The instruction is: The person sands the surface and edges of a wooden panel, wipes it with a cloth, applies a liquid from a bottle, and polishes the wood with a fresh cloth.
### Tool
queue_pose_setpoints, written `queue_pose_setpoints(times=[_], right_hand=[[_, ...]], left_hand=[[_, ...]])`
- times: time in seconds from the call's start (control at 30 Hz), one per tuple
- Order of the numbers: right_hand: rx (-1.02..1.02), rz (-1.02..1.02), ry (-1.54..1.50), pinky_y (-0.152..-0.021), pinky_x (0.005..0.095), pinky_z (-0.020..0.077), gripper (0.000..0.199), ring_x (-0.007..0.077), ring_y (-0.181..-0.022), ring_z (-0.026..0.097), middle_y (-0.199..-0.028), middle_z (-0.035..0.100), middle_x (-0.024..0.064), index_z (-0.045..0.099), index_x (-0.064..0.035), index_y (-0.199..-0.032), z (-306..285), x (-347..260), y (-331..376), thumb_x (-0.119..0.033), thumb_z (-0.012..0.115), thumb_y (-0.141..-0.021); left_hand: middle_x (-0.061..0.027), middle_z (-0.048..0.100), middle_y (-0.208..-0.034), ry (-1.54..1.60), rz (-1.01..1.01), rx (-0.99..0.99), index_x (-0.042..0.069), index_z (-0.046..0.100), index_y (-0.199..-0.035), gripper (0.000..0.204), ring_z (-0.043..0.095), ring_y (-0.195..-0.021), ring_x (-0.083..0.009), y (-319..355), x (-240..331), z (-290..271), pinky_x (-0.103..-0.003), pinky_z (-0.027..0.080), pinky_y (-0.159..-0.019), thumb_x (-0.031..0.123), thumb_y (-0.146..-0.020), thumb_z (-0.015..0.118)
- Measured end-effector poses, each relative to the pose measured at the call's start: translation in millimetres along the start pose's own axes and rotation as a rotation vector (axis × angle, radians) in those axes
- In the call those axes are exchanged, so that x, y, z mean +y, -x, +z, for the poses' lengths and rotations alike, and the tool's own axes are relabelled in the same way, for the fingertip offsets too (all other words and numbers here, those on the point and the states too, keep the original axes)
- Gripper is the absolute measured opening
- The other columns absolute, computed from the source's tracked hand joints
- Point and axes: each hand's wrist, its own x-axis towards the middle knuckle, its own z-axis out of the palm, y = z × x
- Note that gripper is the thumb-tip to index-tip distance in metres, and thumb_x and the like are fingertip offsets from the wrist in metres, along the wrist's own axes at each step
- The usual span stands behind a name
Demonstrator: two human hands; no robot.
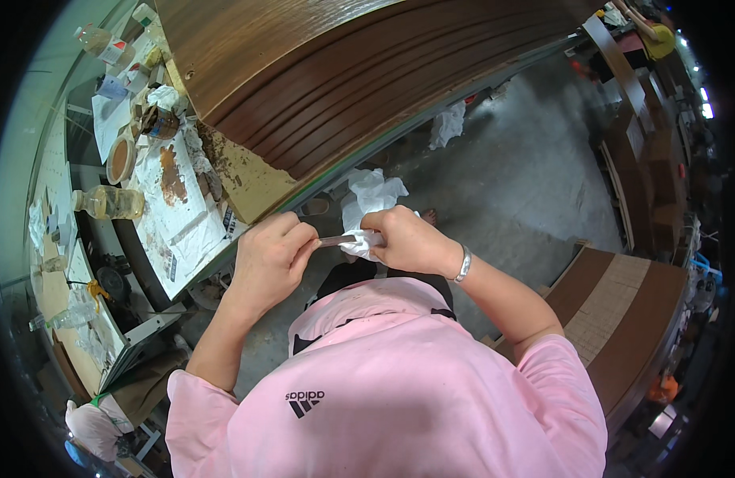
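Head view, looking down on the person's two bare hands at work just in front of the waist. The left hand (pixel 277 256), thumb against bent fingers, pinches one end of a slim tool (pixel 334 240), which lies across the gap between the hands. The right hand (pixel 414 243) pinches a crumpled white wipe (pixel 364 244) around the other end of the tool; the end beneath the folds is hidden. A silver bracelet (pixel 463 264) encircles the right wrist. Beyond the hands, a brown wooden panel (pixel 359 88) with parallel grooves rests on the worktop (pixel 254 190), whose bare yellowish corner carries dark stains. To the left of the panel lie white paper (pixel 198 240) bearing a brown smear, a round bowl (pixel 121 159) with brown contents, a dark-stained jar (pixel 160 123) and a bottle (pixel 112 202) of pale amber liquid. Grey floor (pixel 535 159) extends to the right, bordered by further brown panels (pixel 603 319). Upper right: another person in yellow (pixel 662 42), partly visible near the rim.
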Motion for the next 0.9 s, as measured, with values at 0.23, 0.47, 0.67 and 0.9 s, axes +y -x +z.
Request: queue_pose_setpoints(times=[0.23,0.47,0.67,0.9], right_hand=[[0.008,-0.038,0.066,-0.071,0.0407,0.0523,0.026,0.0401,-0.078,0.066,-0.083,0.066,0.0267,0.065,0.0069,-0.096,-5.7,-1.7,5.7,0.000,0.065,-0.071],[-0.003,-0.069,0.052,-0.068,0.0429,0.0514,0.011,0.0387,-0.074,0.066,-0.076,0.066,0.0242,0.067,0.0050,-0.085,-11.1,-0.9,7.7,-0.002,0.065,-0.076],[-0.004,-0.167,0.176,-0.068,0.0417,0.0512,0.005,0.0375,-0.072,0.064,-0.078,0.066,0.0209,0.067,0.0030,-0.078,-19.5,1.2,11.9,-0.001,0.064,-0.076],[-0.073,-0.164,0.223,-0.067,0.0413,0.0513,0.005,0.0361,-0.072,0.064,-0.075,0.065,0.0205,0.067,0.0016,-0.076,-23.4,2.7,21.4,-0.001,0.062,-0.075]], left_hand=[[-0.0069,0.052,-0.072,-0.137,0.115,-0.097,0.007,0.060,-0.080,0.013,0.057,-0.070,-0.0268,0.2,2.1,3.3,-0.040,0.045,-0.059,0.010,-0.076,0.072],[-0.0066,0.053,-0.077,-0.136,0.266,-0.214,0.006,0.059,-0.082,0.017,0.057,-0.075,-0.0258,1.3,0.9,24.4,-0.039,0.047,-0.062,0.013,-0.075,0.072],[-0.0091,0.052,-0.080,-0.165,0.335,-0.303,0.004,0.056,-0.082,0.013,0.054,-0.078,-0.0272,11.8,3.5,39.9,-0.039,0.047,-0.067,0.007,-0.074,0.065],[-0.0104,0.052,-0.080,-0.237,0.396,-0.347,0.004,0.055,-0.082,0.015,0.053,-0.080,-0.0271,30.2,-11.6,29.9,-0.037,0.045,-0.069,0.007,-0.069,0.061]])
